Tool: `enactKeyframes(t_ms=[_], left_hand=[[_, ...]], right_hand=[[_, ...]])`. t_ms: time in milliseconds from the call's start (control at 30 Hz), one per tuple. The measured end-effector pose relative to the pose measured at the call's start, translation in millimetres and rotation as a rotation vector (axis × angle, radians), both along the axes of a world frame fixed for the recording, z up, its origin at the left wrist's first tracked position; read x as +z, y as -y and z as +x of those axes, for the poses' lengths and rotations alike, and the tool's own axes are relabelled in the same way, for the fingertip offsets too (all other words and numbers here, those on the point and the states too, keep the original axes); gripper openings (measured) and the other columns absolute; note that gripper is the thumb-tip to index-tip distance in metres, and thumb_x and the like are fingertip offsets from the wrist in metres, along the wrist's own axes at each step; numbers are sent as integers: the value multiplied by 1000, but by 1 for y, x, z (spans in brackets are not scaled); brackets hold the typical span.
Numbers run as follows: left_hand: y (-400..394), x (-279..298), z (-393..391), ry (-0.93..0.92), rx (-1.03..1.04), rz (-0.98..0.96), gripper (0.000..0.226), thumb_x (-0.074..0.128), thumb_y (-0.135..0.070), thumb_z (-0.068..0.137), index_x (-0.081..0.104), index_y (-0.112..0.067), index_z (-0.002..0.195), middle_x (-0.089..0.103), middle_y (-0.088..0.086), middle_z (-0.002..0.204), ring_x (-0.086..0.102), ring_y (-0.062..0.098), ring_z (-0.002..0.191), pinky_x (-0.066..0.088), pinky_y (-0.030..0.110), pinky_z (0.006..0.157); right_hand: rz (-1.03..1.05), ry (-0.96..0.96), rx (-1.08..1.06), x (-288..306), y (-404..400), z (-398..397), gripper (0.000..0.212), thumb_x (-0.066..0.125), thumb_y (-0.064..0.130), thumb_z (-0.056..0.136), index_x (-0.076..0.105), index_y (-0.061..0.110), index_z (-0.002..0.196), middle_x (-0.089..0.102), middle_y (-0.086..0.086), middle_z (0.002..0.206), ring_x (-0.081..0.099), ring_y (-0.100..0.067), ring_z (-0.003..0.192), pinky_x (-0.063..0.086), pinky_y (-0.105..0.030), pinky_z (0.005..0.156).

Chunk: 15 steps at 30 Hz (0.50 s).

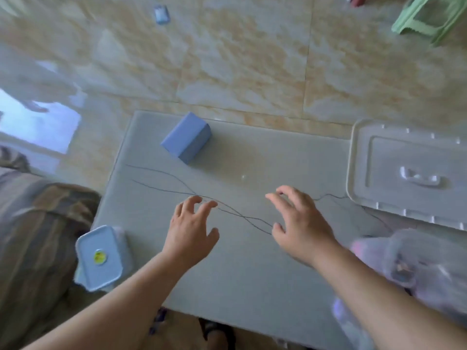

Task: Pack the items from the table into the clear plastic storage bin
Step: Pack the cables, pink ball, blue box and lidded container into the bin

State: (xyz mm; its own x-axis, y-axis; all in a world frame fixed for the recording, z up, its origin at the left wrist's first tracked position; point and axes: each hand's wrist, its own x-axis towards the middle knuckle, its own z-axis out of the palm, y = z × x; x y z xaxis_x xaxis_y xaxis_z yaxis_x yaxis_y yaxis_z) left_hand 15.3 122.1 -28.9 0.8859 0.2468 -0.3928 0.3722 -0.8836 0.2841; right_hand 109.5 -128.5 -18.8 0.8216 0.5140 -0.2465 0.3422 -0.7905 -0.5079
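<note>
Both hands, the left hand [192,228] and right hand [298,223], hover empty with fingers spread over the tabletop [252,274], likely poised to reach. The blue box [187,137] sits far left, a lidded blue container [101,258] at the near-left edge. The clear lid [404,168] lies off at right, so the bin itself, blurred near right, stays accessible.

Right of the table [242,269], the white lid [409,170] runs off the picture's edge; below it a clear bag [414,263] is too blurred to tell its contents
</note>
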Motion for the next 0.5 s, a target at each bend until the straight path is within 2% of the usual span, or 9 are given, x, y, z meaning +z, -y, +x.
enactKeyframes(t_ms=[167, 267, 333, 400, 500], left_hand=[[-120, -34, 5, -103, 107, 33, 77, 69, -37, 86, 34, -37, 155, 19, 9, 163, 26, 36, 145, 39, 46, 113], [-162, -58, 30, -90, 120, 31, 83, 68, -32, 87, 24, -40, 157, 6, 6, 166, 19, 36, 148, 44, 48, 108], [-180, -75, 48, -50, 126, 27, 88, 69, -32, 86, 19, -42, 158, 0, 4, 166, 18, 35, 148, 47, 48, 102], [-192, -93, 65, -27, 71, 37, 93, 71, -32, 85, 16, -48, 158, -6, 3, 166, 17, 35, 148, 50, 48, 98], [-202, -118, 90, 25, 13, -1, 99, 75, -33, 81, 14, -55, 155, -7, 4, 166, 20, 38, 147, 50, 50, 99]], right_hand=[[-254, -33, 225, -31, -164, 76, 65, 63, 24, 85, 44, 32, 147, 22, -2, 162, 31, -33, 142, 44, -45, 107], [-321, 29, 236, -43, -242, 122, 68, 64, 22, 83, 40, 36, 146, 12, 0, 165, 23, -33, 147, 40, -46, 108], [-329, 30, 200, -52, -281, 150, 81, 66, 21, 81, 31, 41, 151, 5, 1, 167, 21, -33, 148, 40, -47, 107], [-382, -14, 222, -66, -304, 170, 100, 69, 21, 79, 14, 50, 158, -7, 3, 170, 15, -32, 152, 42, -48, 111], [-475, -107, 299, -97, -310, 182, 116, 75, 24, 79, -4, 59, 157, -25, 10, 170, 2, -28, 158, 37, -51, 118]])
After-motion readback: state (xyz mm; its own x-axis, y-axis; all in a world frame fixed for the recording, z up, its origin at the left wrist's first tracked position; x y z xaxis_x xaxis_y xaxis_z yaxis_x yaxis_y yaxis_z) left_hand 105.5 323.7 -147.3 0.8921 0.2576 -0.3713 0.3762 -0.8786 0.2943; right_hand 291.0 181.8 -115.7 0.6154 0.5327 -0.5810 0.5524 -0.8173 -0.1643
